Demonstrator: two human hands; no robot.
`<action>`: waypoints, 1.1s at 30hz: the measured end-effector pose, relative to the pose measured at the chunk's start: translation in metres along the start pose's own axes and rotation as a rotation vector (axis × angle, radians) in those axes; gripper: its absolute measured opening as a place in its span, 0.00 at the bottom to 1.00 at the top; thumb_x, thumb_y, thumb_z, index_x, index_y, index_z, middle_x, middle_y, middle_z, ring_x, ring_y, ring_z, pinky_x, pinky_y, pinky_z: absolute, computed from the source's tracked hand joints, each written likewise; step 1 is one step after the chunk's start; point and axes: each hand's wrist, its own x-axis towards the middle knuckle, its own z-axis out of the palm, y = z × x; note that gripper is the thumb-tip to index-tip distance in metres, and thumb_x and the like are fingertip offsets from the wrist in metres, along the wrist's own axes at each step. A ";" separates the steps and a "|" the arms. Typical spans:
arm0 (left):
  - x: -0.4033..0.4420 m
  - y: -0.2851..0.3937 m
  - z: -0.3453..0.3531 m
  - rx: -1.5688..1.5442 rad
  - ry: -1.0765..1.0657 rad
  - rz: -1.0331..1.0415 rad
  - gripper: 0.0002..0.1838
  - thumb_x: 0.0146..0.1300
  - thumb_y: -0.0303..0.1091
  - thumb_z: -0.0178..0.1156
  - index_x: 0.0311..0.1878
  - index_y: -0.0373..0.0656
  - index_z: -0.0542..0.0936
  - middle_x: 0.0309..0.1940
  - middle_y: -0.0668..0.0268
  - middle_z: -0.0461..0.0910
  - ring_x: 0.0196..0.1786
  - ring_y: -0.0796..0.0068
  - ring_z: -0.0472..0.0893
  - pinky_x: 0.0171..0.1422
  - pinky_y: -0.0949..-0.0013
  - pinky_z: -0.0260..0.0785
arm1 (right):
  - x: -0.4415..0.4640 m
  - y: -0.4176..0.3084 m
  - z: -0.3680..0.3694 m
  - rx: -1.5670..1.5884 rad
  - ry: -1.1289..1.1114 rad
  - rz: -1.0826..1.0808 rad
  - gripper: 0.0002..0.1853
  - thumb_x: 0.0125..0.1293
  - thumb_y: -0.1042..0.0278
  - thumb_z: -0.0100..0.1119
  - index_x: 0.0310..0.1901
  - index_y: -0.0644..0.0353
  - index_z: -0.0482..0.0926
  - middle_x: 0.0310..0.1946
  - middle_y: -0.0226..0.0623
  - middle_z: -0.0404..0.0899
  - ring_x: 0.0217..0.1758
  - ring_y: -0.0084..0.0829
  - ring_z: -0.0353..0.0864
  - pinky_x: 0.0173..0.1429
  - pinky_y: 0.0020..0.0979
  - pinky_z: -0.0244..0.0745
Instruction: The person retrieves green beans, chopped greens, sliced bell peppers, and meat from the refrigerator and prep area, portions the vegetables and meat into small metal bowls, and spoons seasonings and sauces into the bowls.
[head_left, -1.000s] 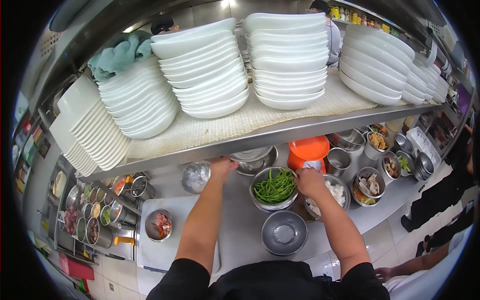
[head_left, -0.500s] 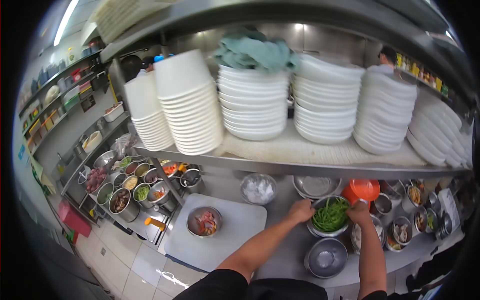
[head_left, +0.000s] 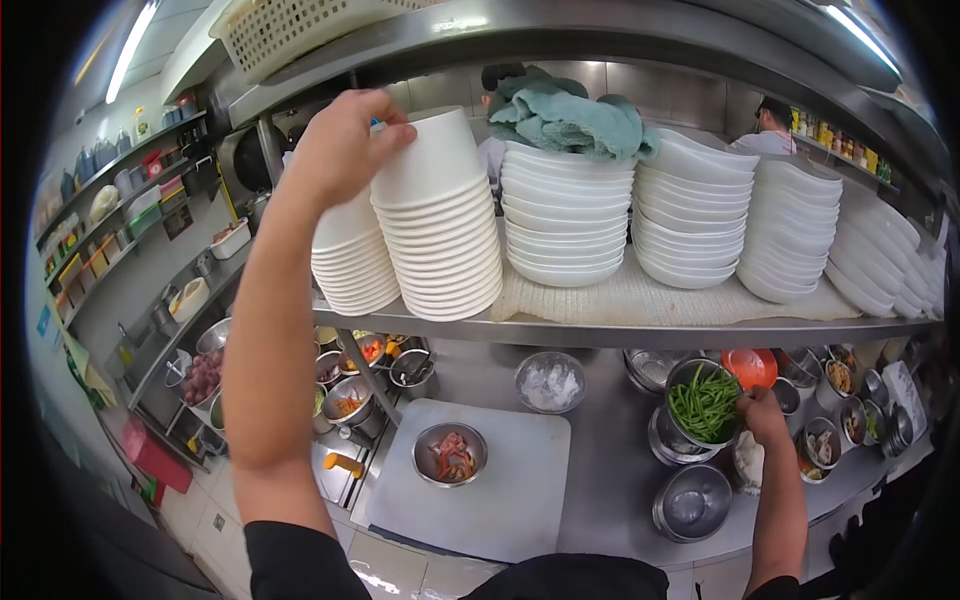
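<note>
My left hand (head_left: 350,140) is raised at the shelf, by the top of the tall stack of white tubs (head_left: 440,225). Its thumb and forefinger are bent and apart at the tub's upper edge; the other fingers are hidden. A shorter tub stack (head_left: 352,262) stands partly behind my forearm. My right hand (head_left: 764,415) grips the right rim of a steel bowl (head_left: 683,437) full of long green vegetable pieces (head_left: 703,405). That bowl is tilted, over another steel bowl (head_left: 672,452). Below it sits a steel bowl (head_left: 692,503) with a shiny bottom.
Plate stacks (head_left: 565,215) line the shelf (head_left: 640,333), one topped by a green cloth (head_left: 570,115). A white cutting board (head_left: 530,480) bears a bowl of pinkish pieces (head_left: 450,455). Ingredient containers (head_left: 820,445) crowd the right. Another person (head_left: 770,130) stands behind the shelf.
My left hand has left the greens bowl and risen to the tub stacks. My right hand still holds the bowl, now tilted. The view has shifted left.
</note>
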 end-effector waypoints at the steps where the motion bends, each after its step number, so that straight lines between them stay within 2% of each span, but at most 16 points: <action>1: 0.009 0.000 -0.011 -0.118 -0.129 -0.052 0.18 0.64 0.41 0.64 0.49 0.37 0.78 0.49 0.60 0.81 0.48 0.69 0.78 0.54 0.65 0.70 | -0.003 -0.005 0.004 -0.010 -0.029 0.002 0.12 0.56 0.76 0.57 0.43 0.69 0.78 0.27 0.34 0.79 0.22 0.25 0.75 0.21 0.28 0.66; 2: 0.012 0.001 -0.019 -0.236 -0.256 -0.101 0.17 0.65 0.41 0.63 0.49 0.38 0.78 0.49 0.60 0.81 0.48 0.70 0.78 0.54 0.66 0.70 | -0.009 -0.012 0.009 -0.017 -0.057 0.002 0.11 0.56 0.76 0.57 0.42 0.68 0.78 0.27 0.33 0.78 0.22 0.24 0.75 0.21 0.28 0.65; 5: 0.008 0.005 -0.025 -0.340 -0.057 -0.058 0.14 0.65 0.41 0.61 0.41 0.38 0.78 0.41 0.55 0.82 0.50 0.57 0.80 0.55 0.61 0.69 | -0.035 -0.039 0.033 0.003 -0.050 -0.020 0.06 0.57 0.76 0.58 0.37 0.66 0.77 0.25 0.30 0.76 0.23 0.22 0.73 0.23 0.27 0.64; 8: -0.004 0.016 -0.034 -0.379 0.005 -0.084 0.12 0.65 0.38 0.61 0.40 0.38 0.78 0.44 0.55 0.82 0.52 0.56 0.80 0.56 0.60 0.70 | -0.047 -0.049 0.048 -0.014 -0.084 -0.004 0.08 0.57 0.74 0.59 0.38 0.66 0.77 0.25 0.31 0.76 0.23 0.21 0.72 0.25 0.27 0.64; 11: -0.023 0.014 -0.037 -0.243 0.175 0.222 0.09 0.64 0.33 0.62 0.40 0.37 0.78 0.50 0.54 0.81 0.55 0.55 0.80 0.58 0.60 0.70 | -0.060 -0.060 0.063 -0.053 -0.102 -0.012 0.10 0.57 0.72 0.60 0.39 0.67 0.78 0.26 0.33 0.77 0.25 0.21 0.73 0.27 0.28 0.66; 12: -0.034 0.016 -0.035 -0.323 0.099 0.171 0.06 0.63 0.30 0.63 0.39 0.38 0.78 0.57 0.56 0.79 0.60 0.56 0.78 0.62 0.61 0.70 | -0.063 -0.057 0.067 -0.072 -0.093 -0.085 0.11 0.57 0.71 0.60 0.39 0.67 0.78 0.26 0.34 0.77 0.26 0.23 0.75 0.28 0.28 0.68; 15: -0.083 0.025 -0.043 -0.254 0.271 0.324 0.05 0.62 0.28 0.63 0.36 0.37 0.77 0.61 0.54 0.77 0.64 0.54 0.76 0.65 0.61 0.68 | -0.073 -0.068 0.075 -0.098 -0.141 -0.084 0.14 0.57 0.71 0.60 0.43 0.70 0.78 0.28 0.37 0.79 0.26 0.25 0.77 0.29 0.30 0.71; 19: -0.197 0.027 -0.026 -0.524 0.293 0.233 0.02 0.66 0.22 0.56 0.38 0.38 0.73 0.64 0.39 0.70 0.67 0.49 0.73 0.67 0.53 0.66 | -0.085 -0.076 0.085 -0.031 -0.143 -0.062 0.15 0.58 0.72 0.61 0.45 0.70 0.78 0.25 0.33 0.78 0.24 0.22 0.76 0.27 0.27 0.69; 21: -0.272 0.029 0.007 -0.895 0.149 -0.066 0.03 0.68 0.23 0.53 0.41 0.40 0.70 0.62 0.43 0.72 0.60 0.60 0.77 0.64 0.57 0.69 | -0.083 -0.073 0.094 0.006 -0.188 -0.047 0.15 0.57 0.73 0.61 0.46 0.70 0.78 0.26 0.32 0.78 0.24 0.21 0.75 0.27 0.26 0.68; 23: -0.354 0.030 0.045 -1.313 -0.146 -0.596 0.03 0.71 0.27 0.51 0.44 0.42 0.68 0.50 0.61 0.77 0.38 0.78 0.74 0.48 0.68 0.73 | -0.094 -0.089 0.098 0.054 -0.219 -0.022 0.11 0.58 0.75 0.59 0.42 0.67 0.78 0.26 0.29 0.78 0.24 0.18 0.73 0.26 0.24 0.66; 24: -0.383 0.049 0.061 -1.611 -0.163 -0.900 0.03 0.73 0.30 0.50 0.44 0.43 0.69 0.48 0.61 0.78 0.40 0.74 0.79 0.47 0.64 0.77 | -0.096 -0.093 0.100 0.062 -0.230 -0.022 0.09 0.58 0.76 0.59 0.41 0.66 0.78 0.26 0.29 0.77 0.24 0.18 0.73 0.26 0.24 0.66; 26: -0.421 0.077 0.079 -1.771 -0.366 -1.377 0.09 0.74 0.37 0.48 0.46 0.42 0.72 0.48 0.56 0.79 0.51 0.56 0.83 0.49 0.43 0.80 | -0.089 -0.079 0.106 0.107 -0.242 -0.085 0.06 0.58 0.77 0.58 0.38 0.63 0.77 0.25 0.27 0.76 0.23 0.17 0.72 0.26 0.23 0.65; 27: -0.433 0.089 0.087 -1.855 -0.461 -1.544 0.12 0.75 0.39 0.44 0.49 0.41 0.70 0.50 0.53 0.79 0.49 0.52 0.83 0.46 0.42 0.81 | -0.092 -0.079 0.109 0.076 -0.256 -0.061 0.06 0.58 0.76 0.58 0.38 0.63 0.77 0.25 0.27 0.76 0.23 0.17 0.72 0.26 0.23 0.65; 29: -0.473 0.094 0.116 -1.817 -0.729 -1.660 0.16 0.75 0.38 0.41 0.56 0.38 0.66 0.51 0.49 0.77 0.49 0.50 0.82 0.44 0.45 0.82 | -0.094 -0.084 0.118 0.018 -0.291 -0.031 0.06 0.58 0.76 0.59 0.38 0.64 0.77 0.25 0.27 0.76 0.23 0.17 0.72 0.25 0.23 0.65; 31: -0.497 0.096 0.140 -1.710 -0.827 -1.684 0.17 0.75 0.39 0.41 0.57 0.36 0.67 0.51 0.50 0.77 0.47 0.55 0.83 0.43 0.51 0.82 | -0.097 -0.083 0.130 -0.026 -0.315 0.013 0.07 0.58 0.75 0.59 0.38 0.64 0.77 0.25 0.28 0.76 0.23 0.18 0.72 0.25 0.24 0.65; 33: -0.520 0.090 0.158 -1.361 -0.742 -1.464 0.18 0.76 0.40 0.43 0.58 0.35 0.67 0.49 0.52 0.78 0.45 0.59 0.83 0.41 0.57 0.81 | -0.099 -0.078 0.141 -0.055 -0.331 0.039 0.07 0.58 0.74 0.59 0.39 0.64 0.77 0.25 0.28 0.76 0.23 0.18 0.72 0.24 0.24 0.65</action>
